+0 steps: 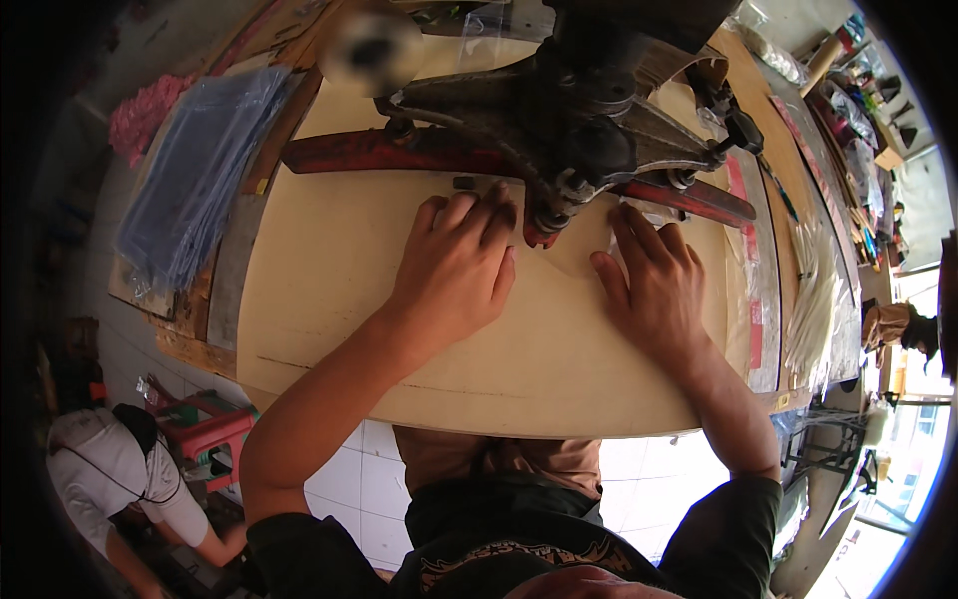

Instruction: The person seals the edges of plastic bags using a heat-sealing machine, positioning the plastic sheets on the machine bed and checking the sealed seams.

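1. My left hand (454,250) is low over the board, fingers bent and close together; I cannot tell whether thumb and forefinger pinch anything.
2. My right hand (659,285) is loosely spread, thumb apart, fingertips beside a thin, clear plastic piece (654,211) in front of the red bar.
3. I judge the work to be partway: the piece is already at the machine, but no finished result shows near my hands, so I cannot tell how much is left.
4. Under my hands spreads a broad, smooth tan board (559,369), faintly lined and smudged near its front edge.
5. Beyond my fingers stands a dark metal machine with black knobs (599,145), above a long, worn red bar (399,152).
6. Left lies a stack of bluish clear plastic sheets (200,170); right, a bundle of pale translucent strips (813,299).
7. Further out, a person in a light shirt (105,464) bends by a red plastic stool (225,434); cluttered shelves line the right.
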A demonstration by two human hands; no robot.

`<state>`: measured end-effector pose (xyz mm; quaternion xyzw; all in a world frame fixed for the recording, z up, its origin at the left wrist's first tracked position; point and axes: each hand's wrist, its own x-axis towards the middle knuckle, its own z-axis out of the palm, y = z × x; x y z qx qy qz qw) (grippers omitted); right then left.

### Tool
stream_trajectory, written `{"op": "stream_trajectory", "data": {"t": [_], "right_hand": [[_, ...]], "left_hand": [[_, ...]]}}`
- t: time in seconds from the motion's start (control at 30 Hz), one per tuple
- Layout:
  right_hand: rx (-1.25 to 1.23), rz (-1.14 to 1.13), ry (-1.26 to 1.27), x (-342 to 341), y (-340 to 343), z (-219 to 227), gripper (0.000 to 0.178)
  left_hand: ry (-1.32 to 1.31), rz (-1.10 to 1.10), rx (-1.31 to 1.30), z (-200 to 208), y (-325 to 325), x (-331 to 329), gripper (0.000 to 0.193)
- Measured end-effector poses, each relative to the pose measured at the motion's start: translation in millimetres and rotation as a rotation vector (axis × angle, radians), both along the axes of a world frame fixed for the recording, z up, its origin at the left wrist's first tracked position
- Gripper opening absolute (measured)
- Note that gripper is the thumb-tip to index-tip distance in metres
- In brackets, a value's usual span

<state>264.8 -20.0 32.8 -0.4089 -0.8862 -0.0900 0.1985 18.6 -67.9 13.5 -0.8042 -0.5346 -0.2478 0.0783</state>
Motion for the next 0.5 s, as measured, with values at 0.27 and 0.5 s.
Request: {"op": "stream_trajectory", "data": {"t": [0.27, 0.5], "right_hand": [[-0.011, 0.004, -0.009, 1.0, 0.1, 1.1, 0.048], [-0.017, 0.009, -0.002, 2.0, 0.7, 0.8, 0.049]], "left_hand": [[0.021, -0.002, 0.012, -0.8, 0.7, -1.6, 0.033], [0.032, -0.007, 0.018, 0.5, 1.4, -3.3, 0.029]]}}
